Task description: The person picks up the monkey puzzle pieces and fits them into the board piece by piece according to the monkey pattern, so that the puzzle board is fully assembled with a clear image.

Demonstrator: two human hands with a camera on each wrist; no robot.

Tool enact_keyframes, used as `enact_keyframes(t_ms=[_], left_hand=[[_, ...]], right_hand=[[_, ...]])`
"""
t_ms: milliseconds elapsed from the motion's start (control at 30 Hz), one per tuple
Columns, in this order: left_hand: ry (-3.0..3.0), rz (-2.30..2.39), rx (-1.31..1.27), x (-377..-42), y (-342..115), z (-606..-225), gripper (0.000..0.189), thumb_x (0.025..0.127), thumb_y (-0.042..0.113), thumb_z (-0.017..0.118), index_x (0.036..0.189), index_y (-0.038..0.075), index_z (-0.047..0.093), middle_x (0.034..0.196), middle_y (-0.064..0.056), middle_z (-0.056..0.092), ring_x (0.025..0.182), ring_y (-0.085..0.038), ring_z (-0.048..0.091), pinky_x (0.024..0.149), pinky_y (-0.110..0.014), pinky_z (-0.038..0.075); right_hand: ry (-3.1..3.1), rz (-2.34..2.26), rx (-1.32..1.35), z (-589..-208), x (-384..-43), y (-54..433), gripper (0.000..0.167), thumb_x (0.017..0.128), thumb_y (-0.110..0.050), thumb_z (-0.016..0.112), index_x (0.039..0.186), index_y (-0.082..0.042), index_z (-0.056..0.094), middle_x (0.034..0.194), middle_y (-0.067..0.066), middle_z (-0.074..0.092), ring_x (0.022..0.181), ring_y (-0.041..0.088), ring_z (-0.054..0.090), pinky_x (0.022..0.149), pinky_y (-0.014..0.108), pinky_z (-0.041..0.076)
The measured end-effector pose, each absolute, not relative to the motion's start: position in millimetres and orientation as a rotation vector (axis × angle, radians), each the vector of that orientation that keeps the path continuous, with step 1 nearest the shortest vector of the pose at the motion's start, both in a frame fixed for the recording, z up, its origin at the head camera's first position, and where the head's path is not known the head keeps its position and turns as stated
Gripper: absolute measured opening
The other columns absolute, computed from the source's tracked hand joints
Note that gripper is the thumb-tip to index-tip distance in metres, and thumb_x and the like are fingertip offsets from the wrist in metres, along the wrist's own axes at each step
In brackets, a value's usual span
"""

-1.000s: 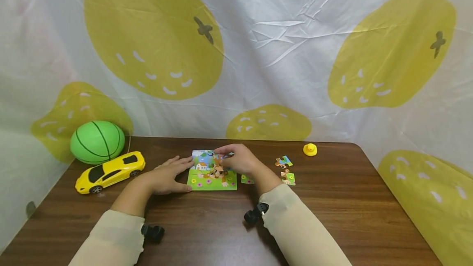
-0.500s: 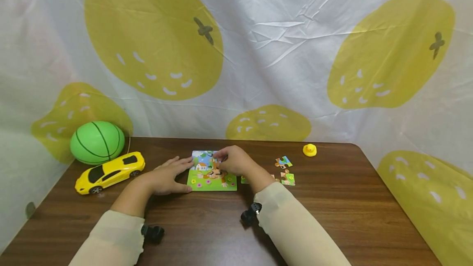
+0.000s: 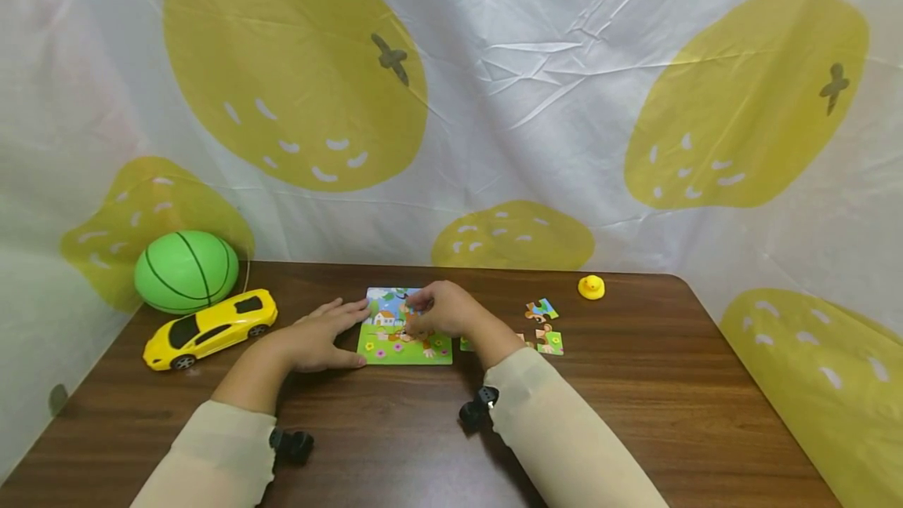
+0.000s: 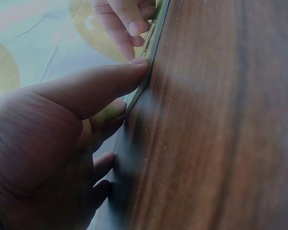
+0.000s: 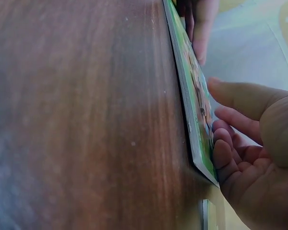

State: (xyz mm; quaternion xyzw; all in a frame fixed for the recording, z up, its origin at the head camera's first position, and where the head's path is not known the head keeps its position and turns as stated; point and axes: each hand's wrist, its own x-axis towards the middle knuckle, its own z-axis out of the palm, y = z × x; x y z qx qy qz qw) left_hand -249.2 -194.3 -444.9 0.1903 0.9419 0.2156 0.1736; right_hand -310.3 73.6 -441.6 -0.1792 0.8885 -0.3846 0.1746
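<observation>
My square puzzle board (image 3: 395, 349) lies flat before me, picture up: blue sky, an orange-roofed house, a brown cartoon animal and a flowered green lower band. My left hand (image 3: 320, 338) touches its left edge; my right hand (image 3: 450, 310) covers part of its right half. Loose puzzle pieces (image 3: 552, 341) lie flat to its right, well apart, some partly hidden.

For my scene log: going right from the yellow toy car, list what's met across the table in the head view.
Yellow toy car, left hand, rectangular multicoloured cartoon jigsaw puzzle, loose multicoloured puzzle pieces, small yellow toy duck.
</observation>
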Motion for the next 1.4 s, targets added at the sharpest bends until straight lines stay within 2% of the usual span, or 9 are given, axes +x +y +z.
enact_keyframes(t_ms=[133,400,600,833,1000,1200,1400], left_hand=[[2.672,0.614,0.548,-248.3,-193.6,-443.2,0.092,0.096,0.057,0.074,0.170,0.019,0.034,0.181,-0.004,0.022,0.168,-0.046,0.009,0.128,-0.079,0.012],[2.671,0.628,0.559,-247.3,-192.4,-441.1,0.091,0.096,0.055,0.074,0.169,0.017,0.035,0.181,-0.006,0.023,0.167,-0.048,0.010,0.126,-0.081,0.013],[2.672,0.616,0.555,-248.0,-193.2,-442.8,0.091,0.096,0.056,0.074,0.169,0.017,0.036,0.181,-0.005,0.023,0.167,-0.048,0.010,0.127,-0.080,0.013],[2.679,0.620,0.560,-248.9,-193.6,-443.5,0.091,0.096,0.056,0.074,0.169,0.017,0.036,0.180,-0.005,0.024,0.167,-0.048,0.011,0.128,-0.078,0.014],[2.682,0.623,0.570,-247.9,-193.0,-441.5,0.091,0.095,0.055,0.075,0.168,0.016,0.038,0.180,-0.006,0.026,0.167,-0.049,0.012,0.128,-0.078,0.015],[2.687,0.618,0.570,-248.1,-193.4,-441.1,0.090,0.095,0.055,0.075,0.168,0.016,0.038,0.180,-0.006,0.026,0.167,-0.048,0.013,0.127,-0.079,0.015],[2.683,0.607,0.567,-249.6,-193.8,-443.4,0.091,0.096,0.056,0.074,0.169,0.017,0.037,0.180,-0.005,0.024,0.167,-0.048,0.011,0.127,-0.079,0.014]], right_hand=[[2.524,-1.052,-0.559,-441.5,-309.9,73.2,0.049,0.086,-0.018,0.091,0.132,-0.009,0.076,0.130,0.011,0.078,0.123,0.029,0.072,0.105,0.045,0.060],[2.550,-0.964,-0.595,-439.4,-307.6,70.9,0.050,0.088,-0.020,0.090,0.136,-0.011,0.075,0.133,0.010,0.076,0.126,0.029,0.070,0.108,0.048,0.058],[2.565,-0.908,-0.617,-440.2,-308.9,70.0,0.049,0.091,-0.021,0.087,0.137,-0.012,0.074,0.130,0.009,0.077,0.120,0.026,0.070,0.104,0.046,0.059],[2.550,-0.862,-0.675,-438.5,-309.5,69.8,0.048,0.096,-0.018,0.082,0.141,-0.011,0.071,0.121,0.008,0.078,0.101,0.017,0.069,0.091,0.038,0.059],[2.536,-0.833,-0.693,-436.2,-309.7,70.1,0.051,0.095,-0.013,0.082,0.144,-0.009,0.069,0.121,0.007,0.078,0.096,0.014,0.067,0.086,0.035,0.058],[2.549,-0.798,-0.706,-435.4,-309.6,68.9,0.053,0.095,-0.012,0.081,0.146,-0.009,0.067,0.127,0.009,0.077,0.104,0.018,0.069,0.092,0.038,0.059],[2.568,-0.789,-0.701,-429.8,-304.7,72.6,0.050,0.098,-0.020,0.079,0.145,-0.008,0.067,0.129,0.010,0.077,0.118,0.024,0.071,0.103,0.043,0.059]])
